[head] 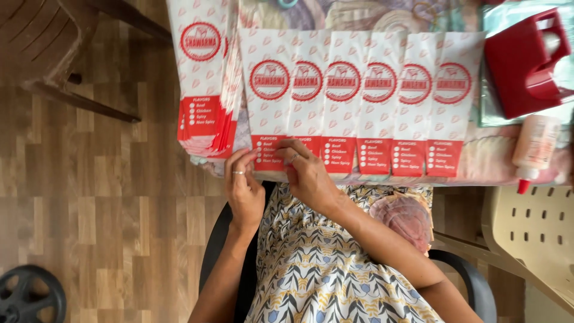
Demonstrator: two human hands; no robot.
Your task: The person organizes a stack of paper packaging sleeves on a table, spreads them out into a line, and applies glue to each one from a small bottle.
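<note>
Head view, looking down on a table edge. A row of six white paper bags with red round emblems and red bottom bands lies overlapped like shingles along the table; the leftmost bag (269, 101) is the one in hand, at about 12 o'clock from the person's lap. Left hand (244, 188) and right hand (308, 173) sit close together at its bottom red band — fingertips pinching or pressing the lower edge, not clamped around anything bulky. Bag looks thin, light and limp, likely to crease or slide on its neighbours — best taken flat at the bottom corners. A thick stack of like bags (203, 78) lies at 10 o'clock; a red tape dispenser (523, 63) and a small glue bottle (534, 149) at 2 to 3 o'clock.
</note>
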